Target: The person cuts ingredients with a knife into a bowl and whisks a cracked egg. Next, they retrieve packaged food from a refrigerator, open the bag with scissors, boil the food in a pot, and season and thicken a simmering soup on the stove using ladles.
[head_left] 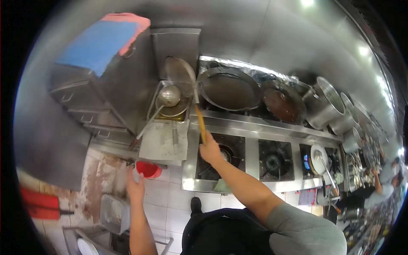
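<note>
My right hand (210,149) is closed around the yellowish wooden handle of a skimmer (180,70). The skimmer's round head is raised over a metal tray (154,101) at the back left and looks slightly blurred. In that tray a ladle (170,95) rests bowl-up, its long handle slanting down to the front left. A pale cloth or board (159,142) lies just in front, with a metal handle on it. My left hand (135,187) hangs low, holding nothing I can see, fingers apart, beside a red bucket (148,169).
Large woks (229,91) and tall steel pots (321,104) line the back ledge. Gas burners (274,161) run along the stove, one lit under a white pan (318,159). A drawer cabinet (95,95) stands left. Another person (378,195) works far right.
</note>
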Available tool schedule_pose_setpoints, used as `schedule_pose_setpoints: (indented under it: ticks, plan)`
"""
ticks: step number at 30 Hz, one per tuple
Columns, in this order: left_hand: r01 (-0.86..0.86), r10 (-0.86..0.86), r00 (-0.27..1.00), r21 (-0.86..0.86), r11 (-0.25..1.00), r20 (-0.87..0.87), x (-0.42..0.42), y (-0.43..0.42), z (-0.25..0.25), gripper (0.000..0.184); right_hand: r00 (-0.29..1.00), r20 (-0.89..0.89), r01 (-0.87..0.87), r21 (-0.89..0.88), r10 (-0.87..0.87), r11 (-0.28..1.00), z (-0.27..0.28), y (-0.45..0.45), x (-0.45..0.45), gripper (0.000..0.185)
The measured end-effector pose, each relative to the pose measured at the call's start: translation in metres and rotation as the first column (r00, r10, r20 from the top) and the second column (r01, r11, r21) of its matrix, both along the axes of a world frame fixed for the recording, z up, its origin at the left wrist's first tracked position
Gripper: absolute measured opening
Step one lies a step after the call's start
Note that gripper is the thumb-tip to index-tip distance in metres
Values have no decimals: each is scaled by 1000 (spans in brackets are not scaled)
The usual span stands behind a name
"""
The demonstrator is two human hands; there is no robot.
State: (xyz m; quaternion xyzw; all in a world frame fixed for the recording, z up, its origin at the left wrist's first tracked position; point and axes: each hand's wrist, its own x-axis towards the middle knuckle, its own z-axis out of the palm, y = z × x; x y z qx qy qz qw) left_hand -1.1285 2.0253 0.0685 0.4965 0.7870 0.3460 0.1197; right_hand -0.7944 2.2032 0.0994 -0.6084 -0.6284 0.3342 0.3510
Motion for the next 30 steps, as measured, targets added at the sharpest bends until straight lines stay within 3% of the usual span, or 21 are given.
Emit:
schedule_pose_setpoints:
  ticks: [2,3,4,5,7,9,11,12,14,16,17,18,19,20,21,22,23,26,28,30]
  plan:
    - [18,-21,988,-21,1000,-155,-36,52,-24,73,999,-30,-27,-17,26,1000,-35,16,-15,62]
    - [8,-12,993,-34,999,-118,-60,77,-51,74,999,-30,-35,-54,34,998,-53,24,-20,60]
    - [9,-13,997,-49,999,-81,-80,99,-82,75,989,-138,-84,-272,48,959,-49,26,-26,59]
    - [-5,-36,965,-156,988,-258,-89,115,-92,75,944,-329,-159,-454,0,876,-15,15,-27,59]
    - [65,-82,987,-126,990,-136,-99,139,-111,71,883,-470,-279,-537,-7,796,-44,19,-36,70]
    - [29,-47,988,-128,991,-144,-96,145,-121,69,904,-336,-373,-319,264,871,-101,20,-47,77]
    - [21,-35,992,-113,993,-124,-83,141,-111,70,944,-200,-329,-487,264,809,-65,3,-38,81]
    - [51,-61,995,-120,992,-77,-78,138,-103,71,951,-202,-304,-485,233,820,-55,-6,-24,81]
    - [19,-44,975,-113,993,-220,-76,131,-107,70,929,-322,-333,-514,182,791,-43,-27,9,79]
    - [-32,29,973,-11,999,-228,-38,114,-76,66,968,-120,-234,-115,220,966,-109,-53,54,73]
    - [-6,4,974,-8,1000,-228,-29,111,-73,66,975,-141,-191,-151,170,970,-83,-75,92,65]
    - [-14,44,967,121,993,-249,-23,106,-72,65,981,-166,-137,-236,100,962,-73,-97,128,63]
    - [-20,88,961,252,968,-261,-11,104,-67,64,984,-175,-18,-261,-29,965,-76,-122,164,61]
    - [2,68,963,260,966,-260,9,105,-52,64,974,-201,44,-280,-103,959,-79,-150,205,58]
    - [46,50,958,325,945,-282,33,105,-32,59,977,-125,125,-331,-174,935,-80,-178,247,54]
    - [88,37,952,387,918,-305,62,103,-14,55,926,-130,281,-392,-355,876,-82,-210,282,52]
    - [103,26,952,398,912,-305,96,102,1,55,930,-34,341,-290,-366,894,-91,-243,322,50]
    - [326,-247,944,514,793,-218,200,107,35,47,755,-3,598,-408,-656,690,-98,-340,417,44]
    - [593,-433,803,480,647,-409,284,100,58,46,653,40,704,-402,-756,586,-101,-402,469,44]
    - [670,-676,717,431,604,-167,378,83,57,43,589,67,760,-385,-805,524,-102,-452,502,45]
